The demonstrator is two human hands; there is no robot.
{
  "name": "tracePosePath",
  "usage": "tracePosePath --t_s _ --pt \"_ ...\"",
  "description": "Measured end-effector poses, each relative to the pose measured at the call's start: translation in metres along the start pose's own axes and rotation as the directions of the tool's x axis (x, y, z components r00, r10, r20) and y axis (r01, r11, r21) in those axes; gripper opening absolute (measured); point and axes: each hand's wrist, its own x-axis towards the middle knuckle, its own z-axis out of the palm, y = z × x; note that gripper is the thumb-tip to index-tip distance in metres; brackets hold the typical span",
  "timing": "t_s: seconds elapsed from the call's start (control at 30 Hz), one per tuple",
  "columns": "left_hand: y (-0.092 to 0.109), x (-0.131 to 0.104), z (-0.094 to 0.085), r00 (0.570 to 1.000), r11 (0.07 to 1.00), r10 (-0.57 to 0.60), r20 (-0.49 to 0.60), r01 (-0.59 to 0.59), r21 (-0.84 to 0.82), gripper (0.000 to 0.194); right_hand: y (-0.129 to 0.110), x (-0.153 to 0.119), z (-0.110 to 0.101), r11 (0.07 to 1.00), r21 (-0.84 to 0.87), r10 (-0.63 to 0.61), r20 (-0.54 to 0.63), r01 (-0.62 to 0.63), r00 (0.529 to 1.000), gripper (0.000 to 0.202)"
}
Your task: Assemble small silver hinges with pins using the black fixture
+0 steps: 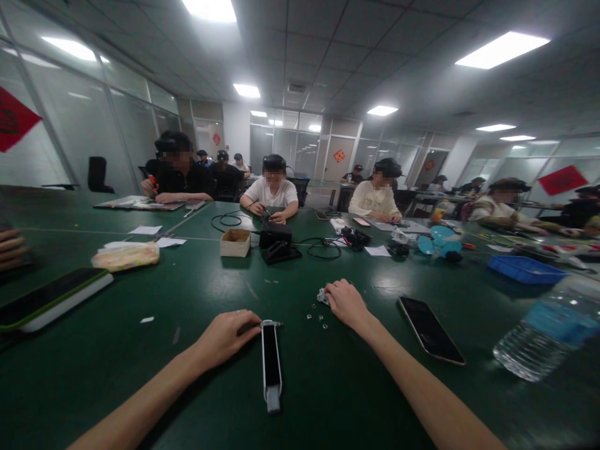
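On the green table lies a long narrow device (271,359) with a black face, a white rim and a grey tab at its near end. A thin metal pin (277,324) sticks out across its far end. My left hand (230,337) pinches the pin's left side, thumb and fingers together. Farther right, my right hand (345,301) rests on the table with its fingers curled over a small whitish-grey part (321,296), mostly hidden beneath them. Several small metal nuts (309,317) lie loose just left of that hand.
A phone (432,329) and a water bottle (544,331) lie to the right, with a blue tray (527,270) behind. Farther back are a small cardboard box (235,245) and black cables. A green-edged device (51,297) lies left. Other people sit across the table.
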Motion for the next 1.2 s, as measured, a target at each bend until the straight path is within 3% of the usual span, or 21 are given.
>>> tracePosePath --t_s 0.23,0.37,0.5,0.7,0.8,0.97,1.03,1.1,1.2 --pt "0.002 0.0 -0.005 1.0 0.999 0.007 0.01 -0.008 0.037 0.022 0.002 0.0 -0.008 0.999 -0.019 0.032 -0.051 -0.033 0.998 0.022" --pt "0.001 0.001 -0.004 1.0 0.999 -0.006 0.025 0.005 0.053 0.022 -0.001 0.0 -0.01 0.998 0.064 0.03 -0.206 -0.017 0.978 0.022" --pt "-0.001 0.001 -0.002 1.0 0.999 -0.007 0.028 0.005 0.051 0.024 -0.017 -0.002 -0.005 0.962 0.247 -0.023 -0.36 0.119 0.933 0.019" --pt "-0.004 0.002 -0.004 1.0 0.997 0.017 0.009 -0.017 0.081 0.024 -0.064 -0.019 -0.004 0.825 0.426 -0.168 -0.444 0.372 0.88 0.019" --pt "-0.006 0.002 -0.007 0.999 0.99 0.031 -0.027 -0.027 0.137 0.024 -0.083 -0.028 -0.007 0.747 0.499 -0.196 -0.466 0.439 0.863 0.02" --pt "-0.002 -0.001 -0.01 0.987 0.984 0.064 -0.146 -0.038 0.174 0.029 -0.096 -0.036 -0.008 0.67 0.673 -0.041 -0.39 0.315 0.92 0.016" --pt "0.003 -0.003 -0.007 0.981 0.985 0.102 -0.166 -0.077 0.152 0.03 -0.1 -0.037 -0.009 0.652 0.696 0.0 -0.395 0.3 0.919 0.015" --pt "0.009 -0.005 -0.004 0.972 0.984 0.163 -0.167 -0.148 0.1 0.03 -0.103 -0.038 -0.01 0.641 0.652 -0.057 -0.485 0.405 0.873 0.014" --pt "0.021 -0.007 -0.003 0.959 0.971 0.23 -0.169 -0.237 -0.02 0.029 -0.107 -0.04 -0.012 0.618 0.485 -0.211 -0.656 0.619 0.725 0.014"
